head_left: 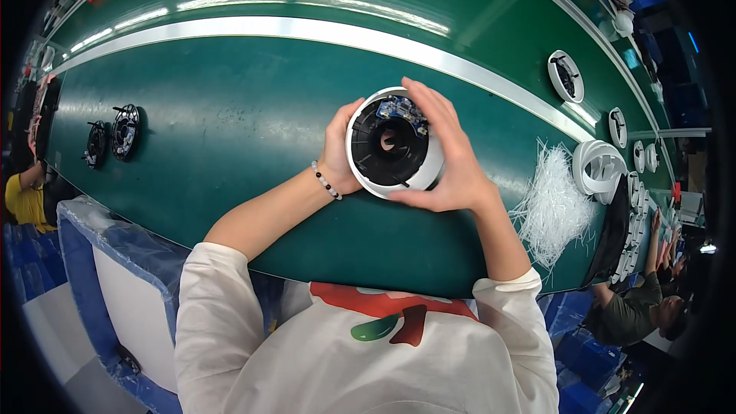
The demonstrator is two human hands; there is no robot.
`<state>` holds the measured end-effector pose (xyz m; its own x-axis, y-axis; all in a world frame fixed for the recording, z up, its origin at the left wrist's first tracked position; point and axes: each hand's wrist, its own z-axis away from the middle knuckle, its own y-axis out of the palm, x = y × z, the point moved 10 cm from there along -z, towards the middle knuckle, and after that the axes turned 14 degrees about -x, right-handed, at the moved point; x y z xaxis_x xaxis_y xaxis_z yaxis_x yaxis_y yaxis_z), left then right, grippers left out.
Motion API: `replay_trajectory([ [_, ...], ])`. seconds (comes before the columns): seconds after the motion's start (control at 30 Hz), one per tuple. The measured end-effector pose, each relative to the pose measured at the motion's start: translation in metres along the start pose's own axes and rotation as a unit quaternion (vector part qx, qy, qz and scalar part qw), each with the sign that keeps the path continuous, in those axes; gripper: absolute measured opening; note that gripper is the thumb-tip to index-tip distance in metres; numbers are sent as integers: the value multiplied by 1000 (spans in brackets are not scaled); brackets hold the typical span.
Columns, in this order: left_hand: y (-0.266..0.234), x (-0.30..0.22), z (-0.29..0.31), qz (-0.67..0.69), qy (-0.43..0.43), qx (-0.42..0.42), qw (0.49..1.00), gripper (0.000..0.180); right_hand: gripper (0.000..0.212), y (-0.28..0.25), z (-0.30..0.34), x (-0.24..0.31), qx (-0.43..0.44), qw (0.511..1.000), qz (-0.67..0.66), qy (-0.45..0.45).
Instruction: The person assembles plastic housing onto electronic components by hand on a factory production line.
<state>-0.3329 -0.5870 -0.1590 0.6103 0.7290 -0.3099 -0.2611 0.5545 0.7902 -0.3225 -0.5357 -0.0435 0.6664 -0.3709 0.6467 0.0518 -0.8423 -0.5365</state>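
White round housing (427, 173), held between left hand (340, 151) and right hand (458, 165), open face turned toward camera. Black ring-shaped insert (369, 155) seated inside, round hole at centre. Blue circuit board (399, 110) at insert's upper right, small components on its surface.

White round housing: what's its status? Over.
Left hand and right hand gripping white housing from both sides. Black insert, blue circuit board showing. White strand pile off right, apart.
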Motion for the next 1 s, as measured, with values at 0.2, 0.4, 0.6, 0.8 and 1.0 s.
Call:
replay_trajectory([
  [0.2,4,5,2,-8,-41,8,999,52,108,4,0,-6,34,998,-16,53],
  [0.4,13,7,3,-25,-58,52,997,78,115,12,4,-11,38,995,75,53],
  [0.6,13,4,1,-64,-49,52,995,78,115,11,1,-10,35,991,105,72],
  [0.8,9,7,4,-81,-77,57,992,76,114,17,0,-4,81,992,87,52],
  [1.0,9,2,13,-38,-90,101,990,66,114,27,2,0,100,990,89,40],
])
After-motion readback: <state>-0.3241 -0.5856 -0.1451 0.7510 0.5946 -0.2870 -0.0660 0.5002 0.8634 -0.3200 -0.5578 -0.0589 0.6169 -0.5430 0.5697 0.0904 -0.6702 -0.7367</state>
